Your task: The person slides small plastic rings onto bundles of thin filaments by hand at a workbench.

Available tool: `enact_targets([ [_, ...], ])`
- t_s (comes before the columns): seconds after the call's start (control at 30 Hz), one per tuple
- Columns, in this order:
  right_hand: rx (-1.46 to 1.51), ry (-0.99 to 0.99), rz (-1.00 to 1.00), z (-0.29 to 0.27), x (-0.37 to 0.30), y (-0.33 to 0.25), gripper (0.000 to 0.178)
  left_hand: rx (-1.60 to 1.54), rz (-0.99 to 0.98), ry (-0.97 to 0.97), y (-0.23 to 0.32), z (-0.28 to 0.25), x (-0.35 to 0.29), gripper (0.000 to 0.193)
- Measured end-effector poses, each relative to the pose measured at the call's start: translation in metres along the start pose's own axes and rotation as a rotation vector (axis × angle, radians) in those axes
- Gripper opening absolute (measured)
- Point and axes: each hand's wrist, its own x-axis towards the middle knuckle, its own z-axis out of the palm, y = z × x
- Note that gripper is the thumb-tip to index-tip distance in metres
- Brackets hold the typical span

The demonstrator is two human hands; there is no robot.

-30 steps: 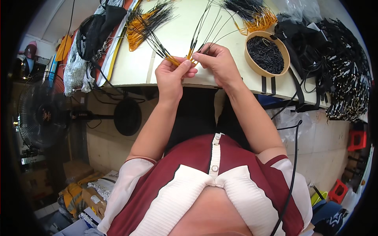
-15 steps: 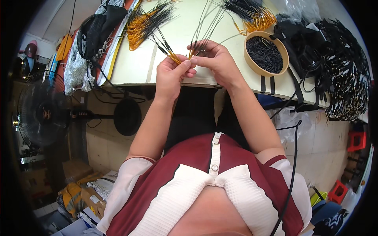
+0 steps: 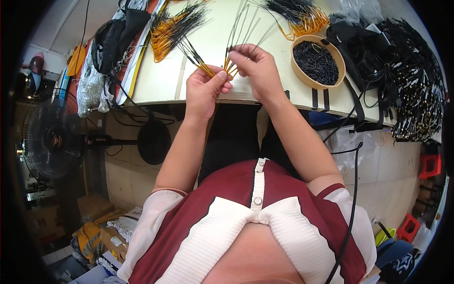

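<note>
Nearest, the left hand [image 3: 204, 90] and right hand [image 3: 255, 71] meet above the worktop [image 3: 208, 38] edge; both sets of fingers are closed on a small bunch of orange-and-black wires [image 3: 222, 64], too many to count; beyond to the right, one round tan bowl [image 3: 316, 60] holds black pieces; farther back lie two loose wire bundles, one left [image 3: 172, 28], one right [image 3: 298, 14].

**Cluttered workshop corner**

A cream table [image 3: 156, 85] spans the upper frame. Below it lies a pale tiled floor [image 3: 397, 189]. A black standing fan [image 3: 52, 137] fills the left, cardboard boxes [image 3: 94, 222] sit lower left, and red stools [image 3: 428, 165] stand at right.
</note>
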Motion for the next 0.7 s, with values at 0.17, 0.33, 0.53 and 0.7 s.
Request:
enact_targets([
  [0.17,0.042,-0.034,0.078,-0.004,0.002,0.007,0.017,0.081,0.027,0.047,-0.002,0.004,-0.002,0.008],
  [0.33,0.026,-0.09,0.097,-0.001,-0.005,0.005,0.019,0.08,0.033,0.051,-0.001,0.004,-0.003,0.007],
  [0.53,0.028,-0.008,0.082,-0.011,0.002,0.009,0.013,0.075,0.074,0.09,-0.002,0.009,-0.005,0.007],
  [0.7,0.181,0.142,-0.036,-0.017,0.01,-0.006,0.014,0.073,0.08,0.133,-0.002,0.01,-0.006,0.007],
])
